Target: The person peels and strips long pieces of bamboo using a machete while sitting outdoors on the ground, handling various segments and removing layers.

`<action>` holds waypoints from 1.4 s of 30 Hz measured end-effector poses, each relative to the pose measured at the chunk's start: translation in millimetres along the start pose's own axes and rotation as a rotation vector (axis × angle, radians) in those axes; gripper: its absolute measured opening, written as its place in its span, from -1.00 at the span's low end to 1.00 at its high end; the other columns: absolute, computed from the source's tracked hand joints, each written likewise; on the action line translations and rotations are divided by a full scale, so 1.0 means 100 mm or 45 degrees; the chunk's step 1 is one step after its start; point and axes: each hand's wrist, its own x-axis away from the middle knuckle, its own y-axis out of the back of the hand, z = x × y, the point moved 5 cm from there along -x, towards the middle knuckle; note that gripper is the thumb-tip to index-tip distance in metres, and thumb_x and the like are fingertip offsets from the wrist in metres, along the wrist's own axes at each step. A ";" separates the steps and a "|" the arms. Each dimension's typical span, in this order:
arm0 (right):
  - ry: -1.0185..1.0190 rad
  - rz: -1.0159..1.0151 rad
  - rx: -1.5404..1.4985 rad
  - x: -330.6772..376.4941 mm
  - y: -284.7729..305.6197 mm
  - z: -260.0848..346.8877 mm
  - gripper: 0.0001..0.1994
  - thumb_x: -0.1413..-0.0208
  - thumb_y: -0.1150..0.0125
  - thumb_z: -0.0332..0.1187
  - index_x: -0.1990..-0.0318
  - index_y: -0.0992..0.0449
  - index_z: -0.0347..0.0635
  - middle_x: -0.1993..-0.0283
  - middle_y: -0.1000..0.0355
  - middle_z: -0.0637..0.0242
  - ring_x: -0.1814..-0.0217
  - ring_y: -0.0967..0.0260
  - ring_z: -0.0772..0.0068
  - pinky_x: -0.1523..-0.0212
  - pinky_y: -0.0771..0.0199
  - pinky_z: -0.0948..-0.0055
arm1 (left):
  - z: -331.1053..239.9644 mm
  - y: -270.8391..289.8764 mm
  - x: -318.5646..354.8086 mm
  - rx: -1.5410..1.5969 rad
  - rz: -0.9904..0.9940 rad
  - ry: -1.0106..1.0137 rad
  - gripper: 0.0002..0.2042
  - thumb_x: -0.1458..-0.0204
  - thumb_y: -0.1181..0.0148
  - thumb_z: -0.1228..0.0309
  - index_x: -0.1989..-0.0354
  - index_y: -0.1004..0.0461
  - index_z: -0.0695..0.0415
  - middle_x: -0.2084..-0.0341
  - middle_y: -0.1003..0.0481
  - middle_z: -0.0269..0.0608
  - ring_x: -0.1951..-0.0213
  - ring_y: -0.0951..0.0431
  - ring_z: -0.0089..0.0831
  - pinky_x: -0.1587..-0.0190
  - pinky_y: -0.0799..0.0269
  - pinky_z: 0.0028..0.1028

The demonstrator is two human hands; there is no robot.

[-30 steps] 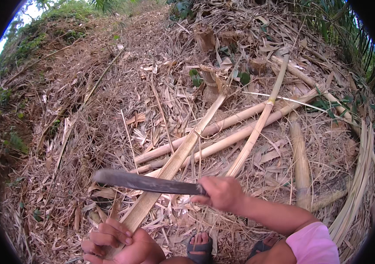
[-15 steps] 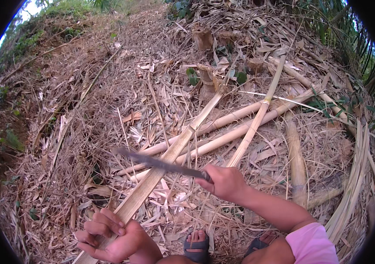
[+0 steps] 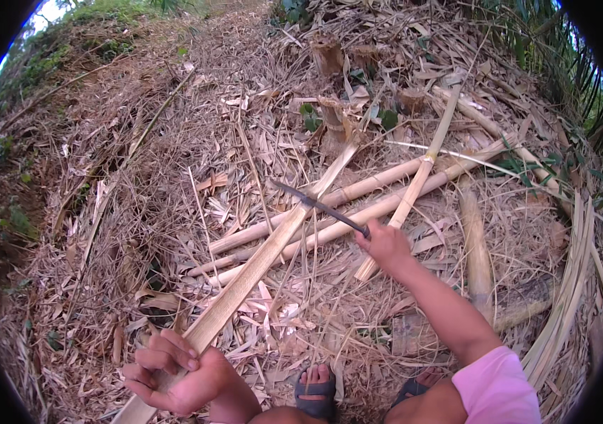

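A long split bamboo strip (image 3: 238, 286), pale inside, slants from the bottom left up to a cut bamboo stump (image 3: 333, 127). My left hand (image 3: 181, 374) is closed round its near end, fingers curled over. In my right hand (image 3: 388, 249), gripped by the handle, is a dark machete (image 3: 326, 210). Its blade lies across the strip at a node, well up toward the far end, with the tip pointing left. The handle itself is mostly covered by my fingers.
Bamboo poles (image 3: 386, 205) lie crossed beneath the strip, with another split piece (image 3: 414, 187) over them. A short thick bamboo length (image 3: 476, 247) and a bundle of thin strips (image 3: 563, 304) are at right. Dry leaves cover the ground around my sandalled feet (image 3: 315, 392).
My right hand has moved forward and slightly right, carrying the machete farther up the strip to the node. My left hand keeps its hold at the near end.
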 end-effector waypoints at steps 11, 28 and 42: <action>-0.017 0.080 -0.107 0.02 0.02 0.22 -0.64 -0.22 -0.06 -0.02 0.37 -0.38 -0.16 0.62 -0.46 0.18 0.64 -0.46 0.10 0.60 -0.48 0.11 | 0.04 0.10 -0.08 -0.065 -0.089 -0.023 -0.67 -0.31 0.24 0.19 0.53 -0.03 0.00 0.77 0.00 -0.41 0.79 0.05 -0.60 0.76 0.07 -0.63; -0.438 0.191 0.165 -0.16 -0.14 -0.38 -0.66 -0.10 -0.23 -0.02 0.42 -0.39 -0.09 0.58 -0.48 0.24 0.62 -0.49 0.23 0.61 -0.48 0.19 | 0.18 0.30 -0.20 -0.134 -0.105 -0.006 -0.69 -0.30 0.27 0.20 0.48 -0.11 0.08 0.76 0.01 -0.40 0.78 0.04 -0.61 0.75 0.06 -0.65; -0.456 0.436 -0.014 -0.31 -0.10 -0.18 -0.61 -0.32 0.10 -0.02 0.22 -0.42 -0.20 0.48 -0.53 0.20 0.44 -0.56 0.06 0.40 -0.60 0.08 | 0.12 0.36 -0.16 -0.158 -0.147 -0.017 -0.64 -0.28 0.24 0.21 0.59 -0.05 0.03 0.73 0.00 -0.38 0.76 0.05 -0.59 0.73 0.09 -0.61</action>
